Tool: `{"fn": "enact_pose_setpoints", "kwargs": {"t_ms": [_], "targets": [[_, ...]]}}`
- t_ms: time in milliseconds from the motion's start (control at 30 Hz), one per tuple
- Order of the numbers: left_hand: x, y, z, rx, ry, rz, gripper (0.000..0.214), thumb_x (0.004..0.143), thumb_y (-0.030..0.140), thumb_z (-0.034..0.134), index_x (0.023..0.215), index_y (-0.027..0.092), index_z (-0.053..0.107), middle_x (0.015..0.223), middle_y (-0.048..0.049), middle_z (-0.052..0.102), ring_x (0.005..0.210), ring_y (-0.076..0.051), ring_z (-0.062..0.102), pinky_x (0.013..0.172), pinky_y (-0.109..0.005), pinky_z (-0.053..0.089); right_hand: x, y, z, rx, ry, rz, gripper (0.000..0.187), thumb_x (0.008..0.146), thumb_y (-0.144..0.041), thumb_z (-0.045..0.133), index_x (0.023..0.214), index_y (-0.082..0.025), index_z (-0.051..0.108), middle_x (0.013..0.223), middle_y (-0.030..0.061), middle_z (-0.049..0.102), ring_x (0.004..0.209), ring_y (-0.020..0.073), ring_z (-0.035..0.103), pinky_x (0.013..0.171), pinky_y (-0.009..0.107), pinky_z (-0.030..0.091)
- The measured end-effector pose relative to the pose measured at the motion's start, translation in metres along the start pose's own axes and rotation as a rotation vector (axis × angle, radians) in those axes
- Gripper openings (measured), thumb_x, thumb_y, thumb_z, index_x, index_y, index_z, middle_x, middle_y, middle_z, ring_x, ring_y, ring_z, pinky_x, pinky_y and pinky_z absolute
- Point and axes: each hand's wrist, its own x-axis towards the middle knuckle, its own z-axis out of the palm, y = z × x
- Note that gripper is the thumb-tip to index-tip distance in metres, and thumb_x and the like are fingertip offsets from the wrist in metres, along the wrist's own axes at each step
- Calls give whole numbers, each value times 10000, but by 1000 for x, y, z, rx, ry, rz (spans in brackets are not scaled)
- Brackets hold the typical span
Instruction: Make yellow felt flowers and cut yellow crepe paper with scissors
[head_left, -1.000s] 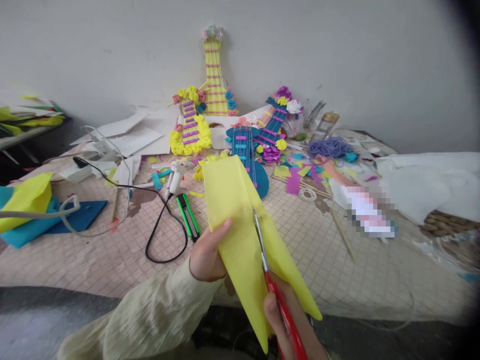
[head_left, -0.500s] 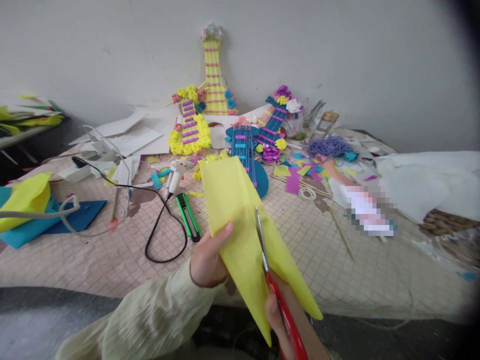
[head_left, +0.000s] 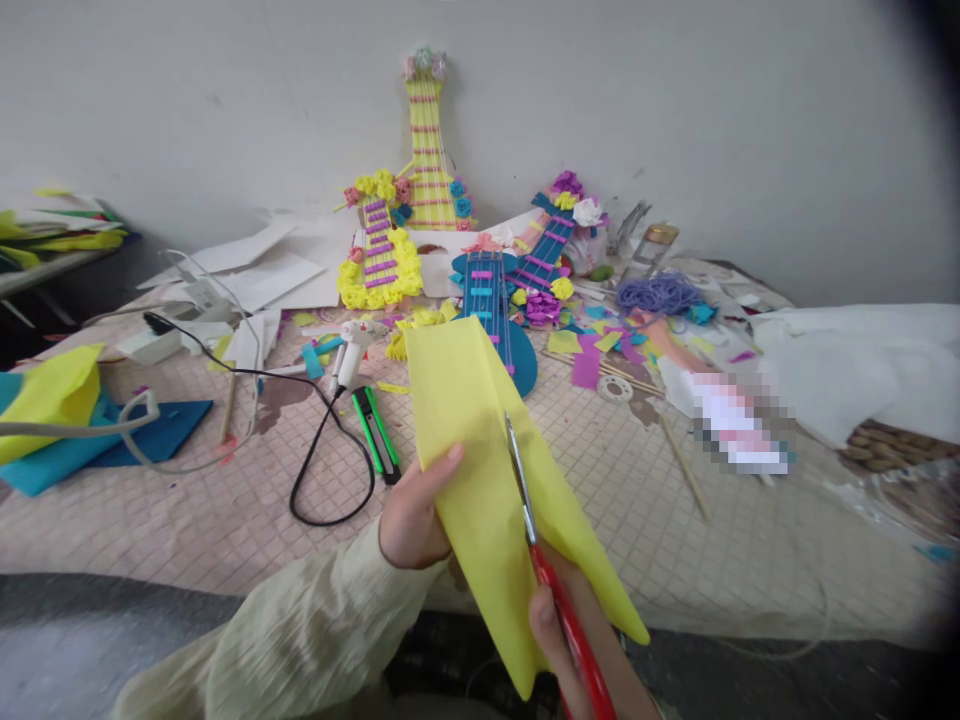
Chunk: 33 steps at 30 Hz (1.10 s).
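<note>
My left hand grips the left edge of a folded sheet of yellow paper, thumb on top and fingers hidden beneath. Red-handled scissors are in my right hand, their blades pointing away from me along a slit in the paper. The lower part of the sheet is split into two flaps, one on each side of the scissors. Beyond the paper's far edge lies a blue paper guitar, partly covered by it. A green utility knife rests on the table left of the paper.
A white glue gun with a looping black cord lies left of centre. Decorated paper guitars, one a yellow guitar, stand against the wall. Purple yarn, paper scraps, a wooden stick and a tape spool lie to the right.
The slit reaches slightly farther up the yellow paper, and the scissors' tips have shifted a little left. The lower left flap has swung slightly left. Both hands keep their hold.
</note>
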Motion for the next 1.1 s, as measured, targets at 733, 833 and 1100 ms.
{"fn": "enact_pose_setpoints", "kwargs": {"t_ms": [733, 833, 1100], "targets": [[-4, 4, 3, -81, -30, 54, 241, 762, 258, 536, 933, 126, 643, 867, -53, 692, 832, -211, 626, 760, -287, 473, 11, 2, 3, 224, -176, 96, 646, 691, -740, 280, 832, -174, 559, 471, -18, 473, 335, 93, 414, 293, 186, 322], [-4, 7, 6, -136, -35, 127, 235, 720, 255, 569, 899, 131, 655, 921, -41, 687, 914, -231, 603, 833, -310, 454, 9, 4, 4, 236, -189, 135, 638, 650, -767, 306, 767, -172, 505, 469, -27, 454, 326, 78, 390, 282, 183, 294], [7, 7, 11, -128, 29, 56, 272, 787, 304, 505, 903, 98, 638, 816, -66, 698, 705, -181, 645, 664, -261, 512, 11, 3, 2, 147, -171, 23, 609, 678, -749, 293, 764, -196, 531, 491, -14, 460, 438, 134, 457, 414, 237, 418]]}}
